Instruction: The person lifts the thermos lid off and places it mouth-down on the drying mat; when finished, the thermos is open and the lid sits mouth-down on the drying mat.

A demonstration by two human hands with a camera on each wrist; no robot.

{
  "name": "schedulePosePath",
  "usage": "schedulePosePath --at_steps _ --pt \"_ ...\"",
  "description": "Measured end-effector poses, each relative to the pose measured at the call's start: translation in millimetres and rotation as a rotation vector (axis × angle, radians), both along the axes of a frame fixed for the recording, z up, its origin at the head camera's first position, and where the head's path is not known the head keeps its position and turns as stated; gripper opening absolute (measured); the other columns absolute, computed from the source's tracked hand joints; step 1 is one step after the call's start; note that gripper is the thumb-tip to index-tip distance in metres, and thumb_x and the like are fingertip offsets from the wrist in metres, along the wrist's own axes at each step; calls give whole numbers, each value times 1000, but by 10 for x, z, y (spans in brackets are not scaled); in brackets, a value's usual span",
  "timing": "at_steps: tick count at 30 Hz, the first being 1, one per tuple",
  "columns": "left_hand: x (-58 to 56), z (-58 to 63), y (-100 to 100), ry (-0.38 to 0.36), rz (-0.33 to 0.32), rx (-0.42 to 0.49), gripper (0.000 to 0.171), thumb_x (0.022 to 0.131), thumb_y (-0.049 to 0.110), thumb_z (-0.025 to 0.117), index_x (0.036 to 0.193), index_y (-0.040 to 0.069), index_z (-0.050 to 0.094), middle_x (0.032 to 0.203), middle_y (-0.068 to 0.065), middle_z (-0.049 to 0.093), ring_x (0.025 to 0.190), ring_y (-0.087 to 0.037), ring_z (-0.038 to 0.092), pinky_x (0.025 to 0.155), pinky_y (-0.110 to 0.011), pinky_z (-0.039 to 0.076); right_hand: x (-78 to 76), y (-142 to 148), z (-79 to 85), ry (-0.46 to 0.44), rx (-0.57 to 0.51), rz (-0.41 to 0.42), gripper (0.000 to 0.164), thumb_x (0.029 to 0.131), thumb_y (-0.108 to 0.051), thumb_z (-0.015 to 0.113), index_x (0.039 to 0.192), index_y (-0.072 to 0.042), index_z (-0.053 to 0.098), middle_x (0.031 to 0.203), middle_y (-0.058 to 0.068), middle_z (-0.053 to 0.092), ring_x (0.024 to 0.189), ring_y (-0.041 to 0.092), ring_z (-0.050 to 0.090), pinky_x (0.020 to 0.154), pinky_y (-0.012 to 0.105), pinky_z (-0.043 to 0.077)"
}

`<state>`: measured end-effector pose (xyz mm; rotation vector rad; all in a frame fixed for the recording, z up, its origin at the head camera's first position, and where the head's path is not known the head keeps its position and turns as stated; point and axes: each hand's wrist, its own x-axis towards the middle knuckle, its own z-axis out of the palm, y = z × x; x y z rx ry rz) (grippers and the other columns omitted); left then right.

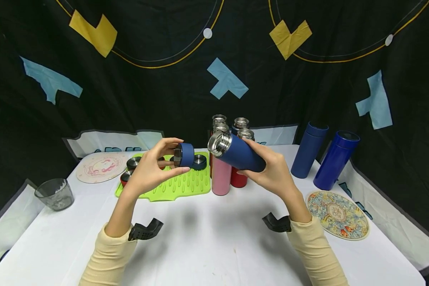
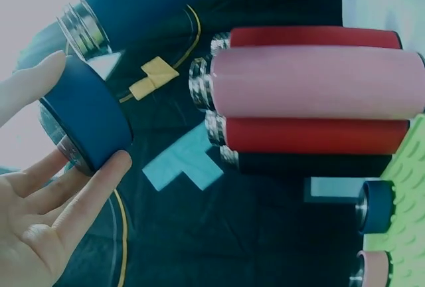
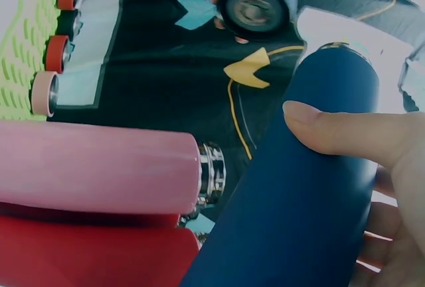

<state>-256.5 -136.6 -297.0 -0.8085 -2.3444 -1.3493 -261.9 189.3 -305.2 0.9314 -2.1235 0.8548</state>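
Observation:
My left hand pinches a blue bottle cap between thumb and fingers, held up over a green mat. In the right wrist view the round inner side of this cap faces the camera. My right hand grips a dark blue thermos bottle, tilted so its bare steel mouth points left toward the cap. A gap separates cap and bottle. Just behind stand a pink bottle and a red bottle, with more uncapped bottles partly hidden behind the raised one.
Several loose caps, one dark blue, sit on the green mat. Left of it are a round pink-patterned mat and a grey glass. Two capped blue bottles, one matte, one glossy, stand right, behind a floral round mat.

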Motion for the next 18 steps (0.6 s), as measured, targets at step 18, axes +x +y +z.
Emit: schedulePosePath --at_steps 18 --pt "-280 -201 -223 -94 80 -124 68 76 27 84 135 12 52 128 -13 57 109 -35 60 85 -46 54 -173 225 -2 -20 -281 -272 77 67 -14 90 135 -4 55 124 17 63 111 36 61 93 53 49"
